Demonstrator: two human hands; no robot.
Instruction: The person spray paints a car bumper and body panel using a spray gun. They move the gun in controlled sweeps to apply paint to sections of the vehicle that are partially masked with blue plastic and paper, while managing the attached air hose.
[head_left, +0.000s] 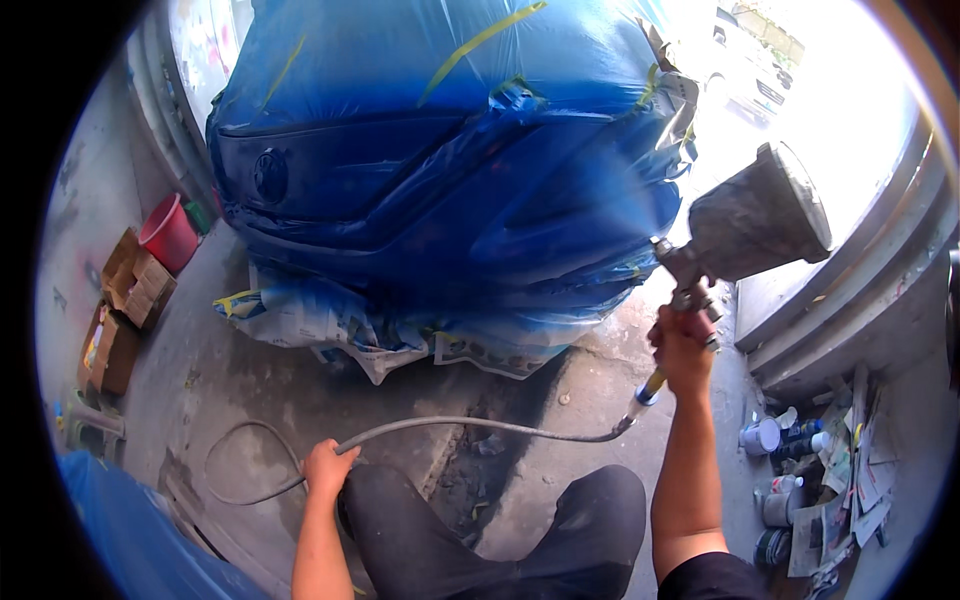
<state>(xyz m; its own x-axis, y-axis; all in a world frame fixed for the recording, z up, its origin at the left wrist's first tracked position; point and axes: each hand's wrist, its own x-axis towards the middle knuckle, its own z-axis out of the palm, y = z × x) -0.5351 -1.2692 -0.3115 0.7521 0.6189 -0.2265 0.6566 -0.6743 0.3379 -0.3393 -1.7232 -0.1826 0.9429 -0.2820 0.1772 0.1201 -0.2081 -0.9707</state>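
I have the right hand (686,355) closed tightly round the handle of a metal spray gun (684,268) at right, its dull, paint-smeared grey cup (760,215) tilted to the right, its nozzle facing the far bodywork through pale mist. My left hand (328,468), near and to the left, has its fingers curled over a smooth grey hose (430,422) that loops at left and runs across to the gun. The curved, deep-blue bumper (420,215) carries a round emblem (269,175); above it I see crinkled translucent plastic sheeting (370,60) with yellow tape (478,52), below it creased printed paper (380,350). The floor (600,420) is stained, rough grey concrete. A red plastic bucket (168,232) and open brown cardboard boxes (137,283) line the left wall; containers (780,508) and paper scraps (872,470) crowd the near right.
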